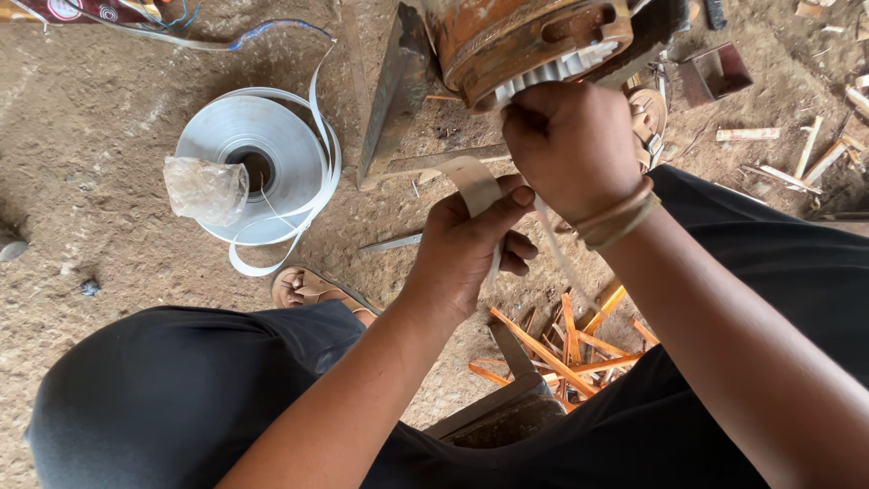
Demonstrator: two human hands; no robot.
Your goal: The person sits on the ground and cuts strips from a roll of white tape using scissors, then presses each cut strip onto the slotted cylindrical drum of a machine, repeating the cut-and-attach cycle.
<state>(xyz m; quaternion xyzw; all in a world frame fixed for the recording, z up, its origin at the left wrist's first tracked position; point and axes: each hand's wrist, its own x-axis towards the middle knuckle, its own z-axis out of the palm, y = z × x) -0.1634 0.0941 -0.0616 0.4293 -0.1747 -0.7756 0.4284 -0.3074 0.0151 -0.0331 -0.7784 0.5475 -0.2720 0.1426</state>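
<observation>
Left hand [471, 249] pinched around a pale paper strip [478, 188], thumb on top. Right hand [566, 145] clenched at the white slotted edge of a rusty motor stator [525, 41], at 12 o'clock. One roll of white tape [262, 163] at 10 o'clock; one sandal [312, 290] beside it.

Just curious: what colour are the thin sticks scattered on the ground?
Orange thin sticks, seen in the head view.

I see a rusty, rough orange metal housing [525, 36]; pale, smooth, matt paper-like strip [477, 186] in my left hand [466, 249]; a roll of the same tape [258, 163], slightly glossy; crinkled clear plastic [205, 188]; splintered orange wood chips [566, 349]; gritty dirt floor [90, 136].
</observation>
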